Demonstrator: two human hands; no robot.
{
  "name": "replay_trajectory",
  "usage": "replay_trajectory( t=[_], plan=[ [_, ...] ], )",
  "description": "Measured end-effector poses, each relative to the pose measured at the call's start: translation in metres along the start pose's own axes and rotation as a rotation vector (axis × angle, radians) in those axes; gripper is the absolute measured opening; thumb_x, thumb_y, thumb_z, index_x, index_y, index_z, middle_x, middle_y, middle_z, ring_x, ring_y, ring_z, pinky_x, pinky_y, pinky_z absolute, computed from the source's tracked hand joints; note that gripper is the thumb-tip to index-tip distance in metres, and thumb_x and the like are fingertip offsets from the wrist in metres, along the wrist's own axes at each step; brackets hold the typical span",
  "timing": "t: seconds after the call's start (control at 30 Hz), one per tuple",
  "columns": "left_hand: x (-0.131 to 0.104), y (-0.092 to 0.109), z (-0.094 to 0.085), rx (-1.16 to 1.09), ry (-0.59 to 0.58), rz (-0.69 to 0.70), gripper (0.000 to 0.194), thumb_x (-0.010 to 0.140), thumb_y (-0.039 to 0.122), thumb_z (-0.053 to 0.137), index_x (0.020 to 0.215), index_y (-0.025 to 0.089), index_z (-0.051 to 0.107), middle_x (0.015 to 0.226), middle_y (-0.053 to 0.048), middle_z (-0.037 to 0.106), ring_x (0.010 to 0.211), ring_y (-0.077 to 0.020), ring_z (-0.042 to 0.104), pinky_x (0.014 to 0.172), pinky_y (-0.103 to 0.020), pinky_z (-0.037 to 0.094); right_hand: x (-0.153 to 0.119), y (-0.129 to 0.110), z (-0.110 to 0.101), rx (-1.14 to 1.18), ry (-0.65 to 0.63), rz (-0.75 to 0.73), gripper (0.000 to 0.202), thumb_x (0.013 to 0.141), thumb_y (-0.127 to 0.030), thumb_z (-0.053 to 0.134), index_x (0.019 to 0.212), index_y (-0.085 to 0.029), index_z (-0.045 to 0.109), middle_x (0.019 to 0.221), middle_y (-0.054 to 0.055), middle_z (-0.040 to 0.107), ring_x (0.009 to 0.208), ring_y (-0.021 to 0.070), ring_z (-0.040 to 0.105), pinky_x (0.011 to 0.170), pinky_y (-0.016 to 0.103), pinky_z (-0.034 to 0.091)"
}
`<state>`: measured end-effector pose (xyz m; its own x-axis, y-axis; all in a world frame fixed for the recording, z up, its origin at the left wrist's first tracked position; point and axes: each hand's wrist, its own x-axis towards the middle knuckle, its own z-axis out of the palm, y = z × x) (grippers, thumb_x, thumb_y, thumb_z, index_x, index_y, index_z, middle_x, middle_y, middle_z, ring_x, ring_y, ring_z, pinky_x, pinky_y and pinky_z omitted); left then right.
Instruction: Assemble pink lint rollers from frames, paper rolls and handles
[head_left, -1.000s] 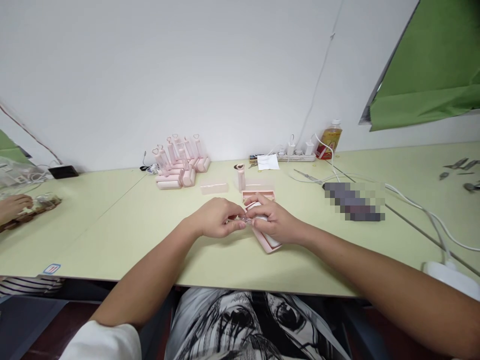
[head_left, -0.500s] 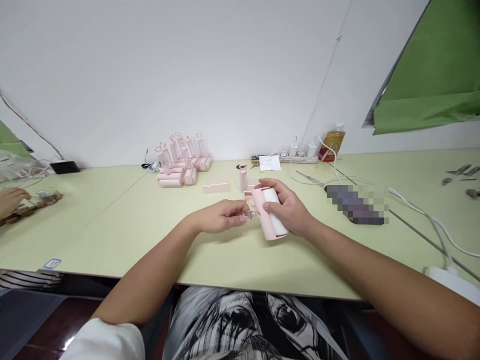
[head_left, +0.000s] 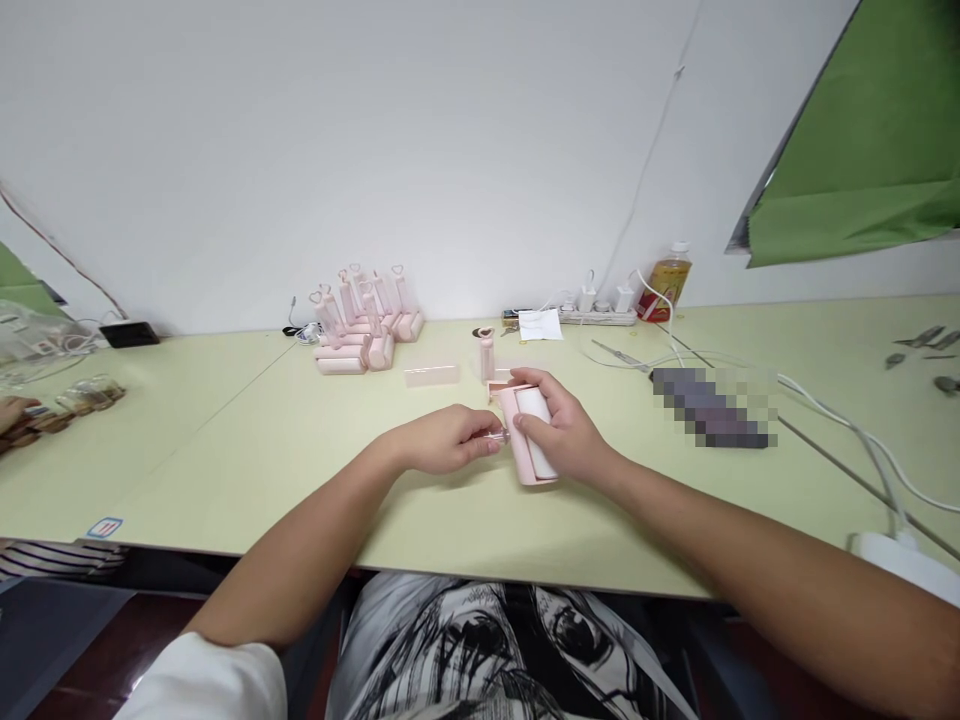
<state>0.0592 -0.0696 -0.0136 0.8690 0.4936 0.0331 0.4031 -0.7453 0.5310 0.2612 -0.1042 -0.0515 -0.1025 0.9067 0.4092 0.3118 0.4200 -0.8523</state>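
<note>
In the head view, the left hand [head_left: 442, 442] is closed to a narrow pinch on a small clear piece [head_left: 496, 436], and the right hand [head_left: 566, 430] grips a pink-and-white case [head_left: 526, 455], thumb across its face. The clear piece meets, or almost meets, the case's near-left edge (I cannot tell which). If that pinch slips, the piece could pop out onto the bench [head_left: 300, 480], smooth and see-through as it looks; pushed off-line, it might scuff or crack the case. A careless swing of the right hand could topple the upright pink tube [head_left: 487, 358] just beyond its fingers, beside a small pink box [head_left: 499, 386].

The pale-green bench runs past both hands to a plain white wall [head_left: 450, 130]. Beyond the left hand sits a cluster of pink pieces [head_left: 367, 325]; beyond the right, a power strip [head_left: 600, 318] and a bottle [head_left: 667, 288], with a green cloth [head_left: 870, 160] hanging farther right. Well left of the left hand, a co-worker's hand [head_left: 13, 410] shows.
</note>
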Motion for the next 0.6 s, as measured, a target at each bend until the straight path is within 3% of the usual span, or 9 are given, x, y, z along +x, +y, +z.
replay_trajectory(
  t=[0.27, 0.43, 0.6],
  plan=[
    [0.003, 0.001, 0.004, 0.099, 0.037, 0.002, 0.025, 0.092, 0.035, 0.042, 0.084, 0.016, 0.055, 0.071, -0.001, 0.057, 0.059, -0.0128, 0.047, 0.056, -0.025, 0.034, 0.000, 0.005, 0.005, -0.042, 0.047, -0.027, 0.050, 0.079, -0.022, 0.055, 0.128, -0.024, 0.046, 0.125, 0.008, 0.054, 0.114, 0.0249, 0.052, 0.100, 0.043, 0.039],
    [0.006, 0.000, 0.000, 0.075, 0.100, -0.004, 0.028, 0.093, 0.041, 0.041, 0.088, 0.017, 0.056, 0.071, 0.000, 0.057, 0.059, -0.0126, 0.047, 0.056, -0.024, 0.035, 0.008, -0.001, -0.006, -0.055, 0.015, -0.101, 0.052, 0.078, -0.022, 0.058, 0.129, -0.023, 0.044, 0.124, 0.009, 0.053, 0.111, 0.0243, 0.053, 0.098, 0.043, 0.041],
    [-0.001, -0.014, -0.013, 0.042, 0.108, -0.101, 0.040, 0.091, 0.051, 0.042, 0.090, 0.017, 0.061, 0.072, -0.001, 0.059, 0.061, -0.0133, 0.050, 0.057, -0.025, 0.038, 0.014, -0.004, -0.021, -0.029, 0.096, -0.064, 0.052, 0.077, -0.024, 0.060, 0.127, -0.025, 0.045, 0.121, 0.008, 0.055, 0.105, 0.0228, 0.056, 0.092, 0.041, 0.046]
  ],
)
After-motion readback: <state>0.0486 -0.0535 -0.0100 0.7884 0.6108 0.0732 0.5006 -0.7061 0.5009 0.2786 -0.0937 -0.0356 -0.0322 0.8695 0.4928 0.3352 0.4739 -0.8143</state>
